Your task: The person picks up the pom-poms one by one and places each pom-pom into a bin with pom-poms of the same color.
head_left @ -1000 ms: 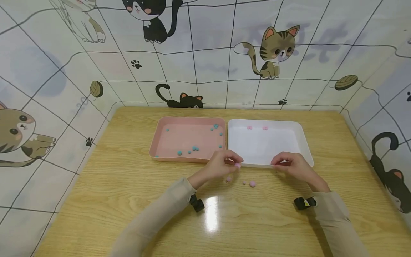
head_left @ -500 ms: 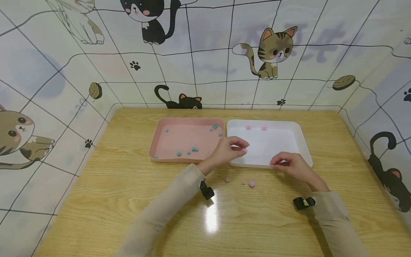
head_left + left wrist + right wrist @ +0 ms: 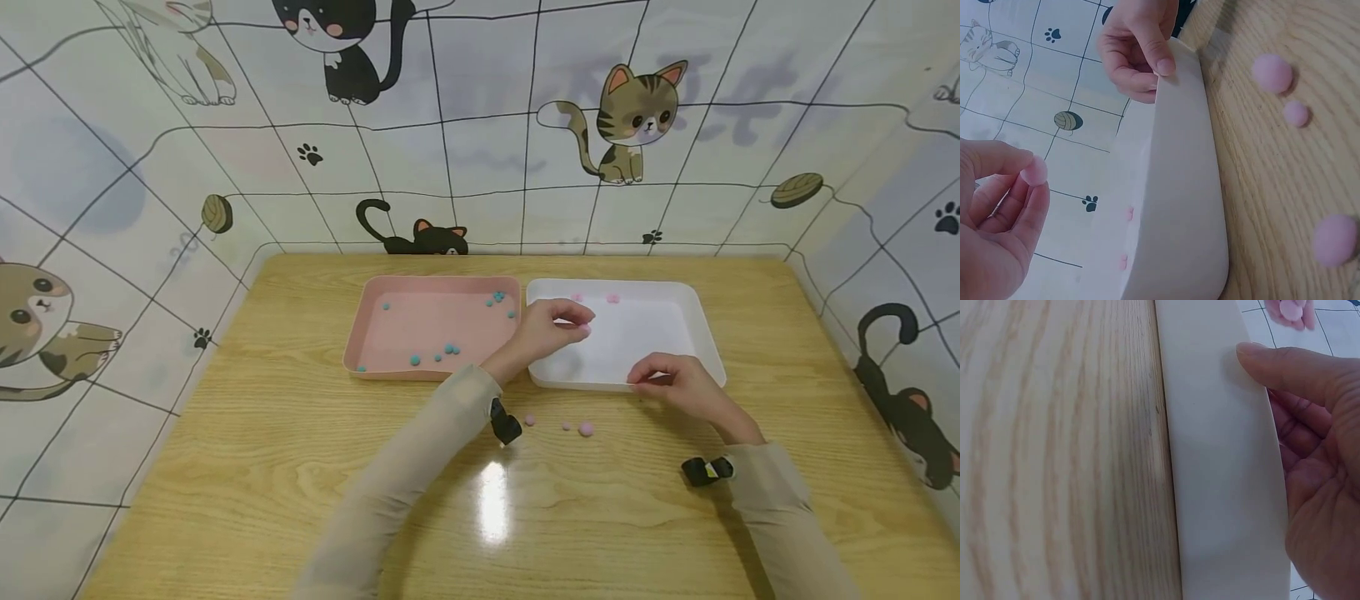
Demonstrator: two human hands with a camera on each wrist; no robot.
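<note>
Head view shows the left hand (image 3: 551, 327) pinching a pink pompom (image 3: 1035, 170) over the white tray (image 3: 701, 333), whose rim the right hand (image 3: 671, 385) grips; best released low to avoid bouncing.

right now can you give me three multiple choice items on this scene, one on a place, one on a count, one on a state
1. Where is the left hand?
A. over the white tray
B. over the pink tray
C. flat on the table

2. How many pink pom-poms lie loose on the table in front of the trays?
A. one
B. three
C. six

3. What is the right hand doing?
A. lying flat and apart from everything
B. holding a teal pom-pom
C. gripping the near rim of the white tray

Answers:
1. A, the head view shows it above the white tray, pinching a pink pom-pom.
2. B, three pink pom-poms lie on the wood in the head and left wrist views.
3. C, the thumb lies on the outside of the rim with the fingers inside.
</note>
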